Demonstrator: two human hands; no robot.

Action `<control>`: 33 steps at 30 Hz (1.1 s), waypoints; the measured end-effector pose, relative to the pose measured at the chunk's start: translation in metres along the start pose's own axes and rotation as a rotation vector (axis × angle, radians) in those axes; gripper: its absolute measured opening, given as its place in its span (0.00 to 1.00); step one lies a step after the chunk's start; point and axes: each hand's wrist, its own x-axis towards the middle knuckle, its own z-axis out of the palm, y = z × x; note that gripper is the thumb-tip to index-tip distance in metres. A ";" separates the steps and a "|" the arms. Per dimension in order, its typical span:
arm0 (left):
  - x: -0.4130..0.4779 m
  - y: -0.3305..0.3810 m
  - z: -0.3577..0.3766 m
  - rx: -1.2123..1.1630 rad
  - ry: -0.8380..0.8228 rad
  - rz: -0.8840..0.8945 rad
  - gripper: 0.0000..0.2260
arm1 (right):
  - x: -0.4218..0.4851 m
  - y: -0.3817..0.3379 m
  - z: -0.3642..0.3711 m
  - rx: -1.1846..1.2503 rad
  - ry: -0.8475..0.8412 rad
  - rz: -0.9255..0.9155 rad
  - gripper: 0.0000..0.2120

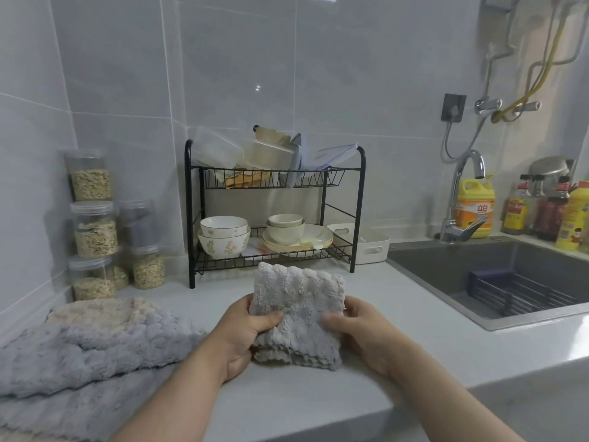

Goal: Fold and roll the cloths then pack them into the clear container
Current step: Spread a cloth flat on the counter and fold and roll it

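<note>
A grey fluffy cloth (298,309), folded into a thick square, is held up just above the counter in front of me. My left hand (247,334) grips its left edge, thumb on top. My right hand (360,330) grips its right edge the same way. A heap of more grey and beige cloths (79,352) lies on the counter at the left. Clear plastic containers (216,151) sit on the top shelf of the black wire rack (358,205) behind the cloth.
Bowls and plates (224,236) fill the rack's lower shelf. Jars of grain (94,229) stand by the left wall. A white basket (371,247) sits right of the rack. The sink (497,275) with a tap and bottles lies at the right. The counter edge runs near me.
</note>
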 end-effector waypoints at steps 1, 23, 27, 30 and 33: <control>-0.002 0.000 0.000 0.014 -0.013 0.005 0.16 | -0.001 0.000 0.000 -0.021 0.027 -0.025 0.26; -0.002 0.000 -0.001 -0.145 0.025 -0.056 0.12 | -0.006 0.000 -0.004 0.087 0.067 -0.031 0.16; -0.003 0.001 -0.002 -0.198 0.039 -0.041 0.09 | -0.002 0.002 -0.008 0.206 0.103 -0.005 0.22; -0.004 -0.004 -0.003 -0.002 0.043 0.064 0.06 | -0.003 0.001 -0.005 0.235 0.117 -0.023 0.22; 0.002 -0.012 -0.006 0.101 0.090 0.159 0.19 | -0.003 0.000 -0.006 0.199 0.126 -0.081 0.22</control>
